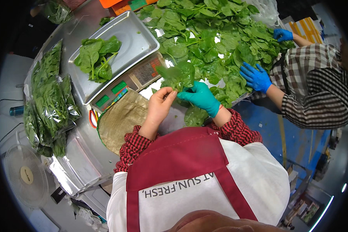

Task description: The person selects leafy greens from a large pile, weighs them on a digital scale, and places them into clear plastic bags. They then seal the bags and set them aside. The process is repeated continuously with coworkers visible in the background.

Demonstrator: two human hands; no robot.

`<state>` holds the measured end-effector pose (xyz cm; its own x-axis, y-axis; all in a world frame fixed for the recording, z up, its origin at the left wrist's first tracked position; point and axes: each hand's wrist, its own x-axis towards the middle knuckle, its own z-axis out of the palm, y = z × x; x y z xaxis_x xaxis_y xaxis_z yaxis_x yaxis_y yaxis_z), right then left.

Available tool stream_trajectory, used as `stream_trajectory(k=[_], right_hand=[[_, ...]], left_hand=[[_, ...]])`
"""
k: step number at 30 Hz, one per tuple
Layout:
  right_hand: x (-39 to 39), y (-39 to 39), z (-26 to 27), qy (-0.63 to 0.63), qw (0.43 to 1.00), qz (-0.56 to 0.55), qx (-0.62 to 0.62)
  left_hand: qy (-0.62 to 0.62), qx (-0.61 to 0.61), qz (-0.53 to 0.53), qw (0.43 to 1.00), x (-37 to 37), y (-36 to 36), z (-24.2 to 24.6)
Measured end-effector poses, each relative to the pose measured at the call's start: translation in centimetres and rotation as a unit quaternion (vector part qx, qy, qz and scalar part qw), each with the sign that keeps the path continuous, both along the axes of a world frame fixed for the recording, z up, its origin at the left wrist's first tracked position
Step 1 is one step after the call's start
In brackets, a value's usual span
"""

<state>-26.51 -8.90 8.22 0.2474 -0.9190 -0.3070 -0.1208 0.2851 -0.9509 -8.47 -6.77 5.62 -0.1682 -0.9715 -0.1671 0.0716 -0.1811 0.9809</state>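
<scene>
My bare left hand (160, 105) pinches the stem end of a small bunch of leafy greens (178, 76) between thumb and fingertips. In a teal glove, my right hand (201, 98) grips the same bunch from the other side. The bunch stands leaves up just beyond my fingers, partly blurred. Below my right hand hangs or lies another broad green leaf (196, 116); I cannot tell if it is held. To the left, a few leafy stems (97, 58) rest on the metal pan (127, 43) of a digital scale (146, 69). A large heap of loose greens (208, 43) spreads ahead.
Bagged greens (49, 101) are piled at the left, above a stack of clear plastic bags (75, 162). A tan woven cloth (123, 119) lies before the scale. At right, a co-worker's blue-gloved hands (256, 77) touch the heap. A fan (26, 175) stands lower left.
</scene>
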Motion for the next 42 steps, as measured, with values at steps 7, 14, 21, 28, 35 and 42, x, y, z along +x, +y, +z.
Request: stream_trajectory(k=[7, 14, 21, 28, 35, 42], right_hand=[[-0.8, 0.6, -0.8, -0.026, 0.99, -0.137, -0.028], [-4.6, -3.1, 1.3, -0.166, 0.933, -0.306, -0.089], [-0.3, -7.4, 5.8, -0.019, 0.968, -0.111, -0.224], [11.7, -13.0, 6.9, 0.27, 0.883, 0.116, -0.365], [17.1, -13.2, 3.5, 0.396, 0.697, 0.284, -0.525], [16.8, -14.2, 2.8, 0.361, 0.677, 0.297, -0.568]], left_hand=[[0.006, 0.028, -0.103, 0.994, -1.1, -0.9, 0.3], [-0.33, -0.089, -0.317, 0.885, 0.9, 0.2, 2.8], [-0.549, -0.327, 0.332, 0.694, 11.5, -6.7, 5.4], [-0.553, -0.344, 0.352, 0.672, 13.9, -7.1, 4.3], [-0.38, -0.291, 0.408, 0.778, 15.5, -7.1, 4.6], [-0.434, -0.02, 0.26, 0.862, 20.0, -8.5, 3.8]])
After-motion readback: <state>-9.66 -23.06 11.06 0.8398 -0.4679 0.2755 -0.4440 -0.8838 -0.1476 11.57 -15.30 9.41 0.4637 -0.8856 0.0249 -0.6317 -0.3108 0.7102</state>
